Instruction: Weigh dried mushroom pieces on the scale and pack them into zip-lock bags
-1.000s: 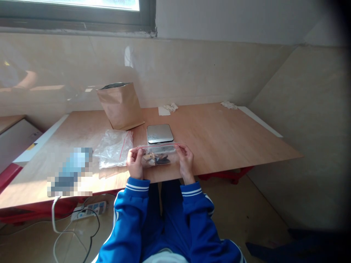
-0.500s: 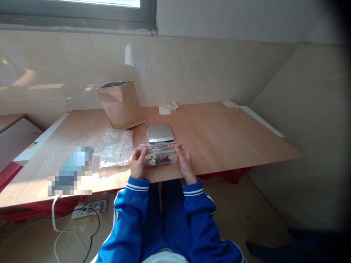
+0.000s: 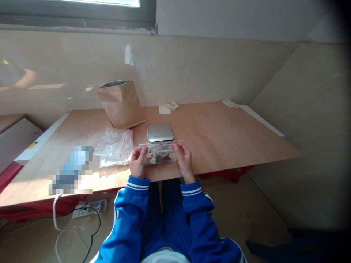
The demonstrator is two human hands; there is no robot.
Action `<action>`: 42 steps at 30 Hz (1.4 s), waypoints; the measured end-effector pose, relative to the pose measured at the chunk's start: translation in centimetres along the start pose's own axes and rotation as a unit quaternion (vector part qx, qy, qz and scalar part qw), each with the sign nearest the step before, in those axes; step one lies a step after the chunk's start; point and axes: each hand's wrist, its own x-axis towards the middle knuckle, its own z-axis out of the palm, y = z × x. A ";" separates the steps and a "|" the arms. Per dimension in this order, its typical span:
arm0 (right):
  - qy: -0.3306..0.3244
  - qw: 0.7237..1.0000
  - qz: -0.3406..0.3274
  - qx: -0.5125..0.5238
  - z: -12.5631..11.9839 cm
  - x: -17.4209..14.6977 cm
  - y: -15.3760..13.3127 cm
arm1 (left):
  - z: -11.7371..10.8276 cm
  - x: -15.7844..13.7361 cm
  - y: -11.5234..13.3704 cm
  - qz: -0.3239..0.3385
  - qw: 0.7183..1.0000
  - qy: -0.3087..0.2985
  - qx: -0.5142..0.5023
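Note:
Near the table's front edge, a clear zip bag point(image 3: 161, 149) with a red seal line is stretched between my hands. Several small brown and dark pieces lie inside it, too small to name. My left hand point(image 3: 137, 159) pinches the bag's left end, and my right hand point(image 3: 183, 160) pinches its right end near the seal. Just beyond the bag lies a flat silver scale point(image 3: 160, 132). Left of my left hand is a pile of clear plastic zip bags point(image 3: 113, 148).
A brown paper pouch point(image 3: 120, 106) stands upright with its top open. Crumpled white scraps point(image 3: 172, 106) lie at the back. At left is a blurred-out device point(image 3: 72, 170) with a white cable point(image 3: 55, 215) hanging down. A power strip point(image 3: 90, 209) sits below the table point(image 3: 219, 135).
My right hand has shifted slightly left along the bag's top. The bag's mouth, which gaped a little before, now lies flatter and straighter.

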 end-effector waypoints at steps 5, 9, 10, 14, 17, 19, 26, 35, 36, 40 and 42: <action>0.018 1.000 -0.015 -0.002 0.0 0.1 0.2 | 0.1 -0.2 0.4 0.007 1.000 -0.009 0.019; 0.024 1.000 -0.020 0.002 0.1 0.1 0.3 | 0.1 -0.3 0.5 0.000 1.000 -0.004 0.023; 0.021 1.000 -0.018 0.001 0.1 0.1 0.3 | 0.1 -0.3 0.5 -0.003 1.000 0.000 0.023; 0.004 1.000 0.015 0.012 0.1 0.0 0.3 | 0.0 -0.1 0.2 -0.005 1.000 -0.002 0.000; -0.012 0.998 0.052 0.043 0.0 0.0 0.6 | 0.0 0.0 0.0 -0.010 0.999 -0.019 -0.039; -0.023 0.996 0.063 0.055 -0.1 0.1 0.7 | 0.1 -0.1 0.0 -0.017 0.998 -0.046 -0.048; -0.032 0.996 0.071 0.040 0.0 0.0 0.6 | 0.2 -0.4 0.4 -0.033 0.994 -0.105 0.003; -0.041 0.997 0.068 0.006 -0.6 0.2 0.9 | 0.1 -0.4 0.4 -0.035 0.997 -0.066 0.004; -0.047 0.997 0.067 0.003 -0.7 0.2 0.9 | 0.1 -0.4 0.4 -0.037 0.997 -0.065 0.006; -0.040 0.997 0.068 -0.006 -0.8 0.2 0.8 | 0.0 -0.4 0.5 -0.032 0.997 -0.068 0.021; -0.028 0.998 0.063 -0.011 -0.7 0.3 0.9 | 0.0 -0.3 0.4 -0.029 0.996 -0.076 0.030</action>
